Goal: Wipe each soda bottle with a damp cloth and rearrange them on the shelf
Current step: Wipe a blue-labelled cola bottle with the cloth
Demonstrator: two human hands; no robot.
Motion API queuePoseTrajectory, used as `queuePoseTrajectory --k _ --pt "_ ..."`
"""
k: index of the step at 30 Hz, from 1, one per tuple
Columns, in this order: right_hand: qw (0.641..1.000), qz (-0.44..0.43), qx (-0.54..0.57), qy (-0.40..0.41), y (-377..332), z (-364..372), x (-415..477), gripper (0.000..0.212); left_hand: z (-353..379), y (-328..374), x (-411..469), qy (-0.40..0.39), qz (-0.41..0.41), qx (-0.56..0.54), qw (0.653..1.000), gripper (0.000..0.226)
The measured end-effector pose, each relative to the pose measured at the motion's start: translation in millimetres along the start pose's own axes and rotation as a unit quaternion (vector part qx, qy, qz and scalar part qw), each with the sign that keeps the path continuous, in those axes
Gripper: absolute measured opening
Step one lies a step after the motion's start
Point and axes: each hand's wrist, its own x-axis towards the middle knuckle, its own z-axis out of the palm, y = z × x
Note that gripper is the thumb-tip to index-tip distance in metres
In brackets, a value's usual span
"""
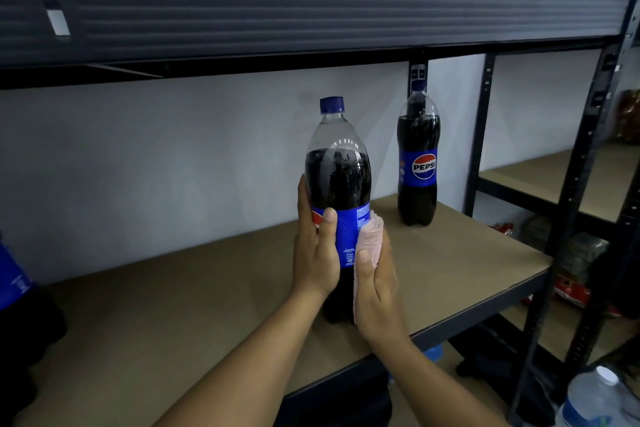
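Up close in the head view, a soda bottle (337, 177) with a blue cap and blue label stood upright near the front of the brown shelf (173, 305), its base on or just above the board; contact could not be told. The left hand (317, 253) was wrapped around the label on the bottle's left side, thumb laid across the front, gripping it. The right hand (375, 282) pressed a pale pink cloth (370, 239) flat against the bottle's right side, fingers extended rather than curled, with the cloth sandwiched between palm and plastic and its upper fold showing above the fingertips. Both forearms came up from the lower edge, so the bottle sat between the two hands.

Farther back and to the right, a second soda bottle (418, 156) stood upright on the same shelf, label facing forward, well apart from the hands. At the far left edge, part of a third bottle (15, 274) with a blue label was cut off by the picture. A clear water bottle (595, 402) with a white cap showed at the lower right, below the shelf.
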Motion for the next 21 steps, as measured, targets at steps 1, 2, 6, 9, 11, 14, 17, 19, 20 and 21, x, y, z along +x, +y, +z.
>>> queuePoseTrajectory --k 1,2,6,9,11,14,17,19,20,21 --pt "1.000 -0.011 -0.006 0.000 -8.2 1.0 6.1 0.068 0.9 3.1 -2.5 0.004 0.001 0.004 1.000 0.080" --pt "1.000 -0.026 -0.006 0.002 -19.4 2.2 14.6 0.065 1.1 5.0 -4.9 0.007 0.002 0.006 1.000 0.080" --pt "0.996 -0.089 -0.022 0.008 -93.1 1.9 78.8 0.048 2.1 9.2 -8.3 0.003 -0.034 0.001 0.999 0.073" --pt "0.989 -0.123 -0.077 -0.012 -128.5 2.5 121.4 0.052 3.1 11.1 -11.0 0.015 -0.059 -0.009 0.998 0.073" --pt "0.988 -0.135 -0.079 -0.012 -125.5 3.0 124.8 0.053 3.5 10.7 -10.6 0.016 -0.068 -0.011 0.997 0.074" --pt "0.990 -0.130 -0.054 0.010 -92.2 2.6 90.2 0.060 4.2 8.7 -9.7 0.006 -0.063 -0.010 0.998 0.066" --pt "0.998 -0.054 -0.026 0.005 -42.4 2.6 36.9 0.071 2.8 7.8 -7.9 0.009 -0.051 -0.003 0.999 0.056" --pt "0.999 -0.028 -0.019 -0.013 -21.0 -0.5 10.8 0.071 -1.4 7.4 -5.3 0.001 -0.045 0.007 0.999 0.058" --pt "1.000 -0.020 -0.010 -0.019 -14.9 -3.5 4.4 0.066 -5.0 6.9 -3.5 -0.007 -0.044 0.017 0.999 0.060" --pt "1.000 -0.016 -0.002 -0.021 -16.6 -6.8 1.5 0.057 -8.8 6.7 -1.1 -0.017 -0.048 0.024 0.998 0.063"
